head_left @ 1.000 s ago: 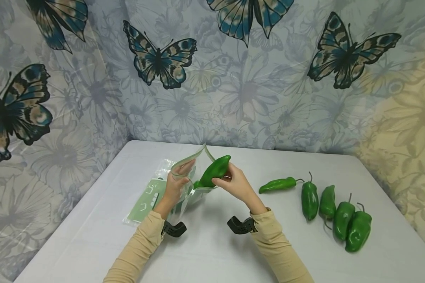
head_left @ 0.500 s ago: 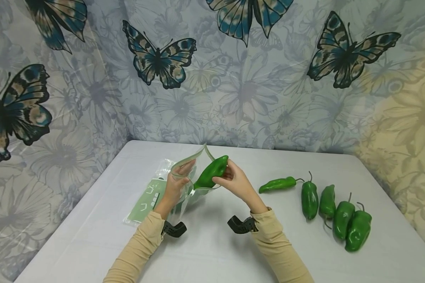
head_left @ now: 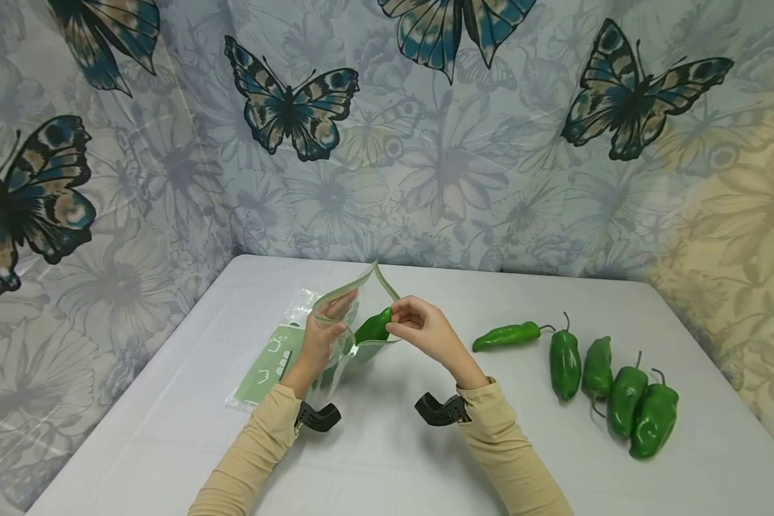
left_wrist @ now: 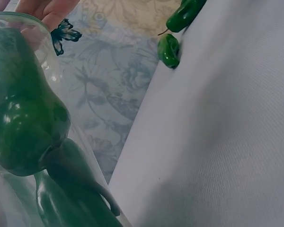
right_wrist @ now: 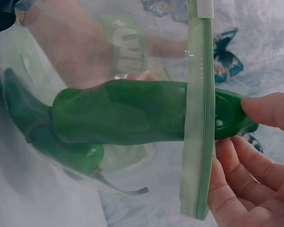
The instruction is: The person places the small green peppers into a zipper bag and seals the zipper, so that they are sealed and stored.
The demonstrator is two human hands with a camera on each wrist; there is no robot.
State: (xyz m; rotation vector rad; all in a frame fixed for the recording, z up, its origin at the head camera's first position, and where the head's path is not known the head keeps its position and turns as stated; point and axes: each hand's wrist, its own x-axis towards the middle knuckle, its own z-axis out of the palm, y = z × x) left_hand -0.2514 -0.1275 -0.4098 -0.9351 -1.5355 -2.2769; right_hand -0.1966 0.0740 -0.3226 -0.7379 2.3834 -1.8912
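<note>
A clear zip bag (right_wrist: 197, 142) with a green zip strip stands with its mouth spread. My left hand (head_left: 322, 337) grips its left side, some fingers seen through the plastic. Most of a large green pepper (right_wrist: 123, 111) is inside, its tip sticking out past the strip. My right hand (head_left: 422, 328) pinches that tip between thumb and fingers at the bag's mouth. Lower in the bag, at least one more green pepper (left_wrist: 71, 189) with a stem lies under the first, as the left wrist view shows.
To the right on the white table (head_left: 426, 473) lie several loose green peppers (head_left: 565, 365), one of them slim. A flat package with a green printed panel (head_left: 261, 373) lies left of and partly behind the bag. A butterfly-patterned cloth (head_left: 451, 172) hangs behind the table.
The large pepper has slid down and left, deeper into the bag, so less of it shows above the mouth. My right hand has shifted slightly left with it; my left hand stays put.
</note>
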